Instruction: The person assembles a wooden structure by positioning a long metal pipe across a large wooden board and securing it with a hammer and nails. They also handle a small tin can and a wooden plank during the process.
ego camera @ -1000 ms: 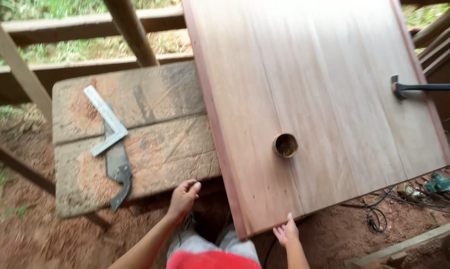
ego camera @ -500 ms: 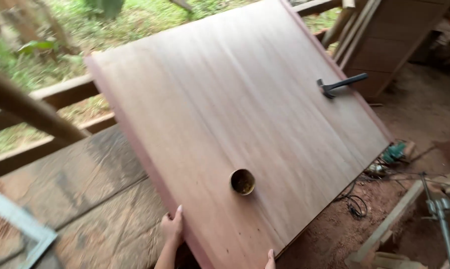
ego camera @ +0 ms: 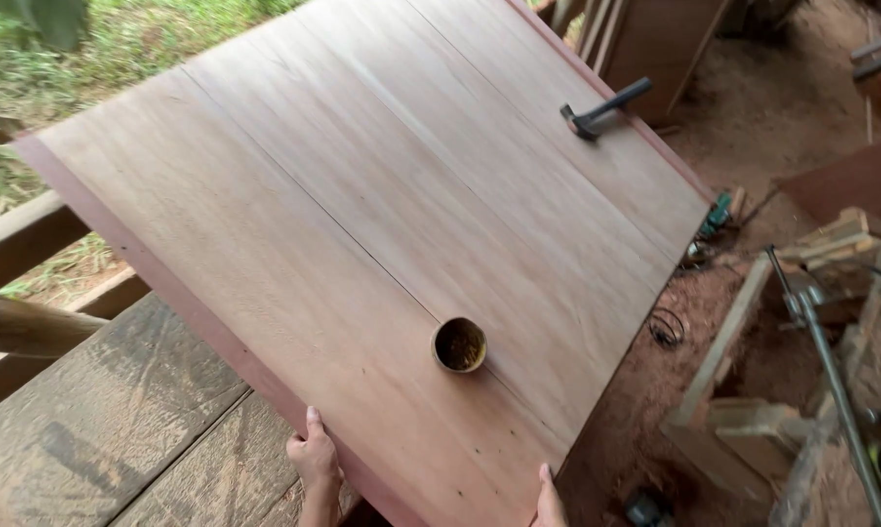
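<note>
A large reddish wooden panel (ego camera: 362,215) fills most of the view, lying flat and angled. My left hand (ego camera: 314,454) grips its near edge at the left, fingers wrapped on the rim. At the near corner my right hand (ego camera: 550,503) holds the same edge, only partly in view. A small round cup (ego camera: 459,344) with brown contents stands on the panel near my hands. A dark hammer (ego camera: 601,107) lies on the panel's far right side.
A weathered plank bench (ego camera: 99,439) sits under the panel at lower left. Wooden rails (ego camera: 21,234) and grass lie at the left. Red dirt floor, scrap timber (ego camera: 753,390), a metal bar clamp (ego camera: 831,371) and cables lie at the right.
The view has swung right and the panel now appears turned at an angle. My hands have moved onto the panel's near edge. The metal square on the bench is out of view.
</note>
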